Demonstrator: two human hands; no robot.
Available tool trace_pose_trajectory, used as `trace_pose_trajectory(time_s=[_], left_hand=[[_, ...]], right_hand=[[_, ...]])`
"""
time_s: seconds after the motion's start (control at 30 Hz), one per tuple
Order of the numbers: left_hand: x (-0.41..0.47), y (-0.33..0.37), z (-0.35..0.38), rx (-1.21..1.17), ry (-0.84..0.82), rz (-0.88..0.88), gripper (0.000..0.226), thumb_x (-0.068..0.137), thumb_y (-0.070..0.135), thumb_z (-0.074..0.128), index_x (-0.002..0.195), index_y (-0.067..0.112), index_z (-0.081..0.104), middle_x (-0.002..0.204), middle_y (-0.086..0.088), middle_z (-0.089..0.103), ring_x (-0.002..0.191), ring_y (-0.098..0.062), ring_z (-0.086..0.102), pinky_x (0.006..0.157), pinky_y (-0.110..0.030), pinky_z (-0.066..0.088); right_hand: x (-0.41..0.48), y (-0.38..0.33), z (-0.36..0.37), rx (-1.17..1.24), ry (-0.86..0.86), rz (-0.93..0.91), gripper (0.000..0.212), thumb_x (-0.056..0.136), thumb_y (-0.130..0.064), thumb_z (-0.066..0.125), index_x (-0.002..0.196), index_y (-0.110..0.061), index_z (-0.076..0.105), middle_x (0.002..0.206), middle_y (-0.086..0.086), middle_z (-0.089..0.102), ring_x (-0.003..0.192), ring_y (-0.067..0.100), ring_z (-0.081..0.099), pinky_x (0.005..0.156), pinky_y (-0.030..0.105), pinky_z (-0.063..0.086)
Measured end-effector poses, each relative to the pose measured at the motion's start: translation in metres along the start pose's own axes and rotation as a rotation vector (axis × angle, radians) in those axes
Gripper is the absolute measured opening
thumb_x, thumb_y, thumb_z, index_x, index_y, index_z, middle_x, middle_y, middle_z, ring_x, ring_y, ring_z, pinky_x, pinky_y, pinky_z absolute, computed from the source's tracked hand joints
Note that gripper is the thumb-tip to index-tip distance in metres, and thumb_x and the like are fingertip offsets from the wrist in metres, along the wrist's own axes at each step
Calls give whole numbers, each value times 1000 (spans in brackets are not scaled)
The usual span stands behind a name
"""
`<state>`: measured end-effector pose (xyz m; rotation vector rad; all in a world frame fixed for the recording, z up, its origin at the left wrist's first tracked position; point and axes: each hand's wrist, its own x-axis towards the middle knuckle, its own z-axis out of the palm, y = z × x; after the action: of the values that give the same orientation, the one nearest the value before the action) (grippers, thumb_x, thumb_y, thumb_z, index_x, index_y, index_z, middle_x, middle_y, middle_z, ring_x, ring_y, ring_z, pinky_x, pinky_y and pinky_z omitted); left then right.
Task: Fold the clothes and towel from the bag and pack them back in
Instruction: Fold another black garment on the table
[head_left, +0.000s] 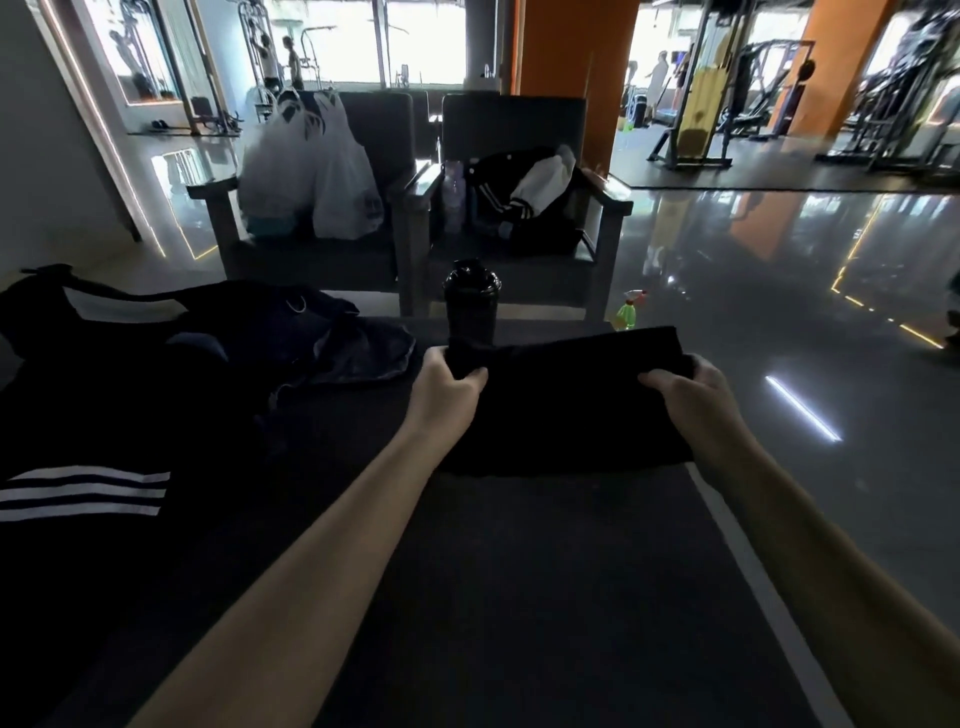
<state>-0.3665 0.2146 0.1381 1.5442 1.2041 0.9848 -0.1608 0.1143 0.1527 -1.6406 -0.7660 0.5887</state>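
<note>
Closest to the camera, a dark table (519, 597) runs forward, with both bare forearms reaching out over it. The left hand (448, 385) is curled tight on the near-left corner of a black cloth (561, 415), thumb on top and fingers wrapped under. The right hand (687, 388) is clamped the same way on the opposite end. The cloth hangs between them as a flat band, its lower edge resting on the table. It looks part-folded, though black on dark hides the layers.

To the left lies a black bag (78, 415) with white stripes, mouth slack, and that is where everything has to go back. Just beyond it sits a crumpled dark blue garment (363, 348), not yet folded.

Now the hazard: a black shaker bottle (470, 306) stands right behind the left hand, just about touching the cloth's far edge. If the fold is flipped forward, that bottle could tip. The cloth's right end also sits at the table's edge, so a loosened right grip could let it slide to the floor, where a green spray bottle (629, 310) stands.

Farther back are two dark chairs (602, 218), one holding white plastic bags (311, 171), the other a jacket (519, 192).
</note>
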Motion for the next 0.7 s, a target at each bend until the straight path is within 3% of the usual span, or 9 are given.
trace_pose_trajectory(time_s=[0.13, 0.27, 0.37, 0.47, 0.6, 0.7], left_hand=[[34, 15, 40, 60, 55, 64, 47, 94, 21, 57, 136, 11, 39, 91, 10, 52, 71, 1, 52, 51, -9, 36], [58, 4, 68, 217, 91, 72, 52, 94, 21, 57, 139, 7, 35, 94, 4, 53, 68, -1, 50, 54, -16, 39], [65, -17, 79, 323, 102, 40, 53, 93, 23, 58, 139, 6, 36, 101, 0, 57, 75, -9, 53, 62, -23, 43], [72, -31, 81, 337, 101, 38, 54, 93, 26, 59, 138, 8, 38, 113, -4, 60, 85, -14, 58, 66, -24, 45], [89, -25, 81, 259, 143, 49, 53, 92, 27, 60, 138, 10, 39, 122, -6, 59, 101, -19, 60, 74, -26, 43], [98, -21, 84, 309, 132, 19, 54, 92, 28, 59, 138, 9, 37, 127, -9, 56, 109, -24, 58, 78, -28, 44]], right_hand=[[47, 4, -10, -51, 117, -16, 26, 79, -20, 63, 104, -14, 58, 98, 9, 67, 84, 24, 65, 68, 33, 52], [77, 23, -9, -159, 131, 27, 29, 80, -21, 63, 105, -11, 54, 100, 11, 64, 86, 26, 64, 74, 36, 54], [81, 45, -4, -243, 84, 50, 34, 82, -21, 64, 111, -8, 51, 97, 8, 62, 83, 22, 63, 71, 35, 55], [82, 55, 1, -236, 120, -33, 36, 86, -20, 64, 118, -10, 51, 89, -2, 58, 75, 13, 58, 59, 24, 46], [95, 40, 5, -270, 215, -205, 36, 86, -17, 65, 120, -11, 54, 98, -1, 56, 84, 11, 51, 64, 18, 39], [109, 42, 8, -378, 209, -215, 34, 88, -20, 63, 118, -9, 54, 98, 2, 58, 84, 15, 51, 72, 22, 38]])
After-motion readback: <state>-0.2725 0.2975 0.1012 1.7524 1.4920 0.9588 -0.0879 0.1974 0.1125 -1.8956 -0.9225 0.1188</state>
